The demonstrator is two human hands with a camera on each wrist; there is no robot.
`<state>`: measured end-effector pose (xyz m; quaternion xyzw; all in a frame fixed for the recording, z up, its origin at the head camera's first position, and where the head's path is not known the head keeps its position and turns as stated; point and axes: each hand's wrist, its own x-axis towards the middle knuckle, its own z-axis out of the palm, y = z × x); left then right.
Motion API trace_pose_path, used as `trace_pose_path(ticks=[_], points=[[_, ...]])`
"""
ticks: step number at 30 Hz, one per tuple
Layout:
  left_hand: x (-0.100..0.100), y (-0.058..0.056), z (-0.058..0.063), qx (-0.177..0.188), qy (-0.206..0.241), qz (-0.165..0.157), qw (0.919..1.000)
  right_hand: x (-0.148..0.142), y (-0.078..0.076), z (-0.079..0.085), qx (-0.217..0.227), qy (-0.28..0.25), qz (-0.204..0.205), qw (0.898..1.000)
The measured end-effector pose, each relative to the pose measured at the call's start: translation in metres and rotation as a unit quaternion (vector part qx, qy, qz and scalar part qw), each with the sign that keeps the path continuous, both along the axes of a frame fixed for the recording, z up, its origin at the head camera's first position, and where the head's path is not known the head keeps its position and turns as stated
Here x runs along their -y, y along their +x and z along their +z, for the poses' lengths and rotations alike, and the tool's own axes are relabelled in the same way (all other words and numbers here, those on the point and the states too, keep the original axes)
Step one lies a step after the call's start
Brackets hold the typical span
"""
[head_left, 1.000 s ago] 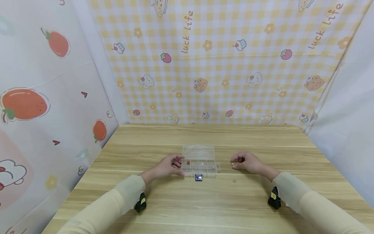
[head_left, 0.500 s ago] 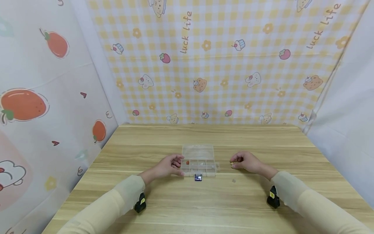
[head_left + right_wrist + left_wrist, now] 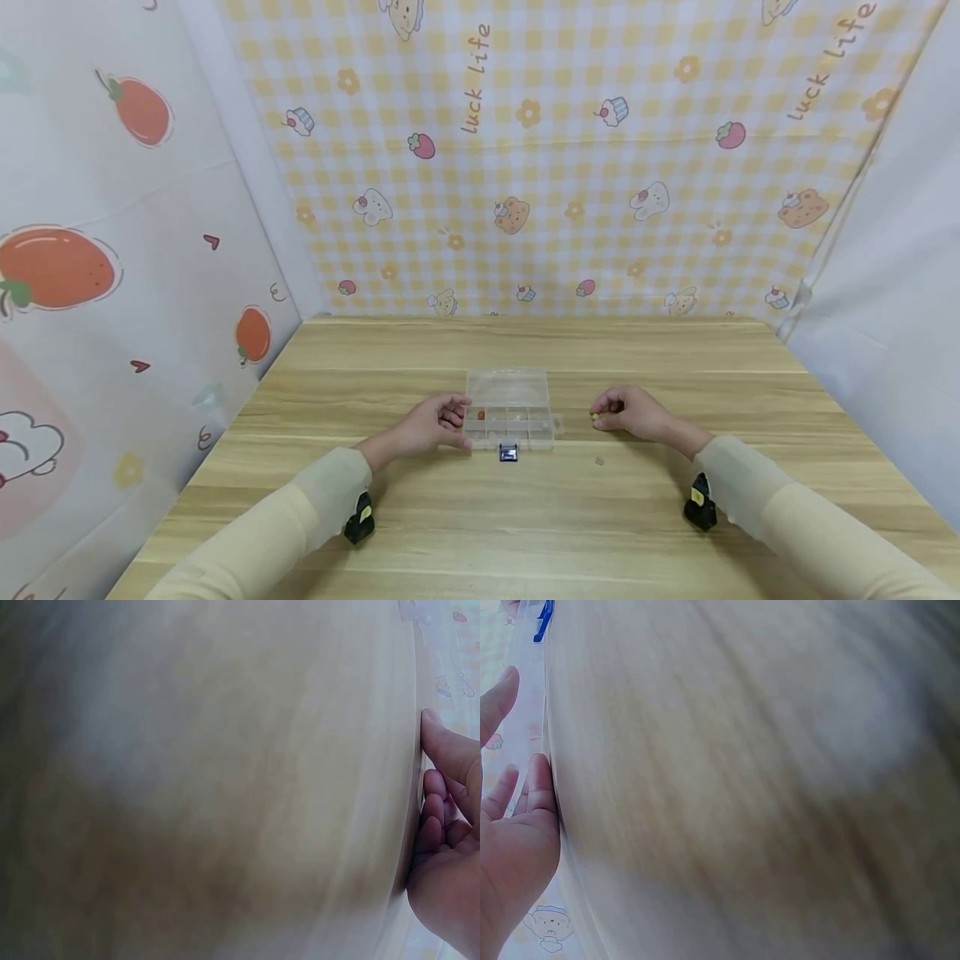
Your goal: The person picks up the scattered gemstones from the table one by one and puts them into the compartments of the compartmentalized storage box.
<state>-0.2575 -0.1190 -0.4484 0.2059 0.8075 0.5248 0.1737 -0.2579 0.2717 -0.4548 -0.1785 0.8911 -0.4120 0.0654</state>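
A clear plastic compartment box [image 3: 508,425] lies on the table, its lid [image 3: 507,387] folded back. My left hand [image 3: 431,427] holds the box at its left side, thumb by the front corner and index finger by the hinge. In the left wrist view, the thumb [image 3: 501,701] stands apart from the other fingers. A small orange-red piece [image 3: 482,415] sits in the back left compartment. To the right of the box, my right hand [image 3: 630,412] pinches a tiny yellow piece [image 3: 595,416] between thumb and index finger, close over the table. That piece is too small to identify.
A dark blue latch [image 3: 508,452] sticks out from the front of the box, and a clear tab [image 3: 557,423] from its right side. A small greyish piece [image 3: 599,461] lies on the wooden table [image 3: 465,517] in front of the right hand. Printed cloths surround the table.
The view has shifted slightly. Both hands keep their places; the yellow piece shows a little more between the right fingertips.
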Motion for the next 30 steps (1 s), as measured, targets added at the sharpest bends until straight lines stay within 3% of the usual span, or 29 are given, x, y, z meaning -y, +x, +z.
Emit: trace_pose_path(ticks=[30], points=[[0.0, 0.0, 0.002, 0.002, -0.008, 0.0, 1.0, 0.009, 0.007, 0.014, 0.036, -0.044, -0.012, 0.998]])
